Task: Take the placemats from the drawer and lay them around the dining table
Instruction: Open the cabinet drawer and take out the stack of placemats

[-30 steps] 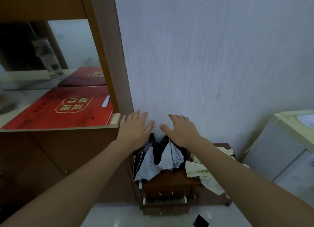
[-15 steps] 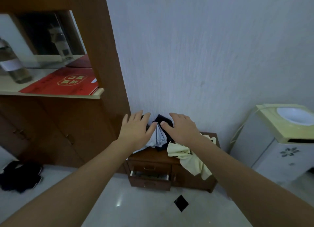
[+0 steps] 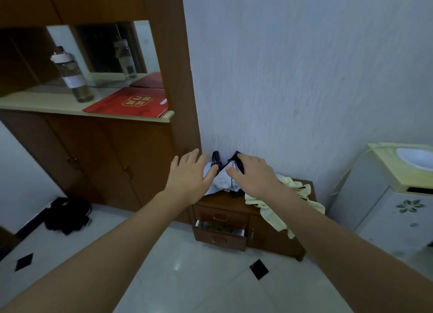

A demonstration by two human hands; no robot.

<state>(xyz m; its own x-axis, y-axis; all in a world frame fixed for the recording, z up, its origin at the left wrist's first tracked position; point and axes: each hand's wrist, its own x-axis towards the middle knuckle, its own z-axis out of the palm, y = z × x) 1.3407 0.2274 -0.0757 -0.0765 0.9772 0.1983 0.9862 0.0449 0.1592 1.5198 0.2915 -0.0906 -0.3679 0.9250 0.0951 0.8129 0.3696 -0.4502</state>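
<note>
A low brown cabinet (image 3: 225, 201) stands against the white wall. Its lower left drawer (image 3: 220, 234) is pulled partly open, and pale contents show inside; I cannot tell what they are. Both my arms stretch forward in the air. My left hand (image 3: 188, 178) and my right hand (image 3: 254, 175) are held out flat, palms down, fingers relaxed, holding nothing. They sit in front of a black-and-white bundle (image 3: 222, 180) on the cabinet top. No dining table is in view.
A pale yellow cloth (image 3: 293, 195) hangs over the cabinet's right side. A tall wooden wall unit (image 3: 117, 153) stands on the left, its shelf holding a bottle (image 3: 72, 76) and a red box (image 3: 131, 102). A water dispenser (image 3: 393, 195) is on the right. Dark shoes (image 3: 68, 214) lie on the tiled floor.
The view has drawn back and tilted down, showing more floor and the whole cabinet. My two hands stay side by side and look smaller against the bundle.
</note>
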